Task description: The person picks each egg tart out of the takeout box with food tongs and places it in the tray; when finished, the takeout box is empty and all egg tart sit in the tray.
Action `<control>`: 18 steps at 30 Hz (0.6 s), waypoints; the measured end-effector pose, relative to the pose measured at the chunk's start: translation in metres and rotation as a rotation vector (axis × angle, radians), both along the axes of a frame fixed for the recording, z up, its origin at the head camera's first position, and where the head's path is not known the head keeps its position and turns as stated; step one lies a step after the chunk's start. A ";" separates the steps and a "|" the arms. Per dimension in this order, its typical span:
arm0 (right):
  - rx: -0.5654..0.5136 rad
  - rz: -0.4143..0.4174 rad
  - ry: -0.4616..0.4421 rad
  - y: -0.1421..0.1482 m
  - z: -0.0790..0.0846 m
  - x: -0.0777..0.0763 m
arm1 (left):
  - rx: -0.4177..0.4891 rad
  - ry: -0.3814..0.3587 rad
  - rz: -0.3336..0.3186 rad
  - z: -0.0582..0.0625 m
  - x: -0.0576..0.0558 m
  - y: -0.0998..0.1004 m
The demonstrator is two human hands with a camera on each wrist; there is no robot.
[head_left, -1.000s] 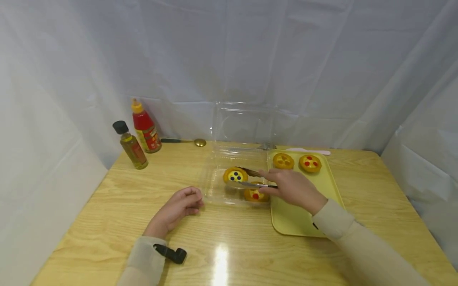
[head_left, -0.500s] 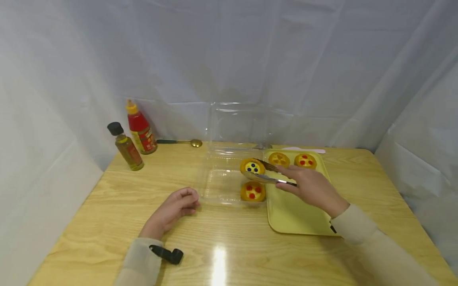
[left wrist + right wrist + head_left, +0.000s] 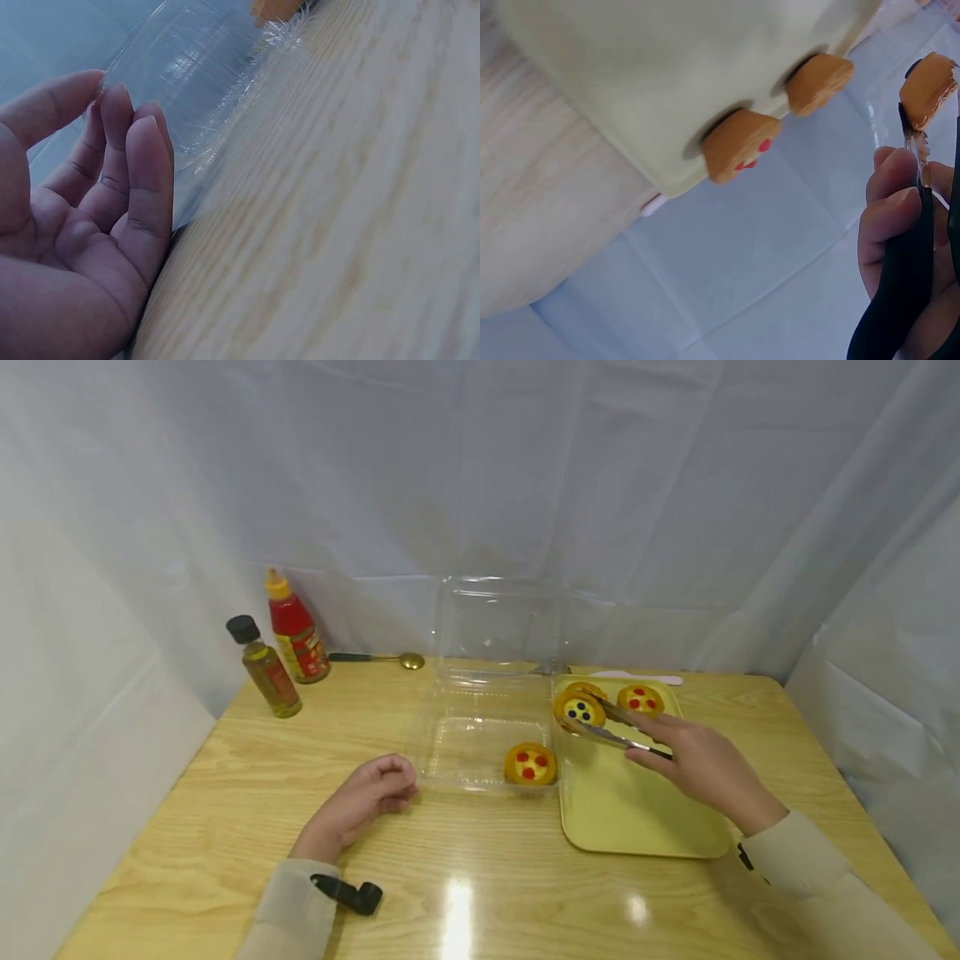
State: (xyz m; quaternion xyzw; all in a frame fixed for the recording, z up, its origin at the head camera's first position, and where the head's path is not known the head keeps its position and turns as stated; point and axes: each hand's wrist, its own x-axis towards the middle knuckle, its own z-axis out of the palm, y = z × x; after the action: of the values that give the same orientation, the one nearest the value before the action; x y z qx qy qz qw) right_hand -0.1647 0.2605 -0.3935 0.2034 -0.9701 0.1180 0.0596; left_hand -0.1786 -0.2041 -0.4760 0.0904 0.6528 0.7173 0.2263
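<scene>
My right hand (image 3: 708, 772) grips tongs (image 3: 603, 734) with dark handles. Their tips hold a tart (image 3: 578, 715) with blue berries in front of an orange-topped tart on the yellow tray (image 3: 633, 814). In the right wrist view the held tart (image 3: 927, 90) hangs tilted at the tong tips, apart from the tray. A red-topped tart (image 3: 641, 698) sits at the tray's back right. My left hand (image 3: 363, 797) pinches the near left corner of a clear plastic container (image 3: 457, 747), its lid standing up. Another red-topped tart (image 3: 531, 763) lies in the container's front right corner.
A red sauce bottle (image 3: 300, 635) and an oil bottle (image 3: 270, 677) stand at the back left. Beside them lies a spoon (image 3: 411, 661). Behind the tray is a pink utensil (image 3: 660, 678). A white cloth (image 3: 375, 485) hangs behind the table.
My right hand has carried the blue-berry tart in the tongs rightward, from over the container to over the tray's left edge. The left hand stays at the container's corner.
</scene>
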 end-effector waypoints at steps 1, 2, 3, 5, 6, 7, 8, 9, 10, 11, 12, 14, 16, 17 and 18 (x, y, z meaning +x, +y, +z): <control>0.004 -0.001 0.006 0.003 -0.001 0.001 | 0.000 0.000 0.000 0.000 0.000 0.000; 0.008 -0.002 0.013 0.006 -0.003 0.002 | -0.002 0.000 0.001 -0.001 0.000 0.000; 0.012 -0.005 0.020 0.009 -0.005 0.002 | -0.004 -0.001 0.002 -0.001 0.000 0.000; 0.020 -0.014 0.031 0.014 -0.009 0.004 | -0.008 -0.003 0.004 -0.001 0.000 0.000; 0.021 -0.020 0.029 0.015 -0.011 0.005 | -0.008 -0.005 0.004 -0.001 0.000 0.000; 0.023 -0.025 0.026 0.017 -0.012 0.006 | -0.009 -0.006 0.005 0.000 0.000 0.000; 0.024 -0.030 0.023 0.018 -0.014 0.007 | -0.010 -0.006 0.004 0.000 0.000 0.000; 0.025 -0.034 0.018 0.019 -0.016 0.007 | -0.009 -0.007 0.004 0.000 0.001 0.000; 0.026 -0.034 0.008 0.020 -0.018 0.007 | -0.009 -0.006 0.005 0.000 0.001 0.000; 0.027 -0.033 -0.001 0.021 -0.019 0.008 | -0.009 -0.006 0.004 0.001 0.001 0.000; 0.030 -0.033 -0.010 0.021 -0.021 0.007 | -0.010 -0.004 0.003 0.001 0.001 0.000; 0.036 -0.033 -0.020 0.021 -0.024 0.007 | -0.011 -0.003 0.002 0.001 0.001 0.000; 0.043 -0.026 -0.029 0.021 -0.027 0.006 | -0.014 -0.001 0.000 0.001 0.001 0.001; 0.047 -0.026 -0.031 0.021 -0.028 0.005 | -0.015 -0.001 -0.001 0.001 0.001 0.001; 0.053 -0.028 -0.034 0.020 -0.029 0.005 | -0.015 -0.001 -0.001 0.001 0.001 0.001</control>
State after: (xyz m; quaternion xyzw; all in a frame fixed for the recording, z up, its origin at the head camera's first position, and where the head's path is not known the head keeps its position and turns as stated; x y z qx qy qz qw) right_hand -0.1597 0.2808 -0.4221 0.1891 -0.9766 0.0951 0.0394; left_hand -0.1779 -0.2033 -0.4749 0.0887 0.6580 0.7123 0.2277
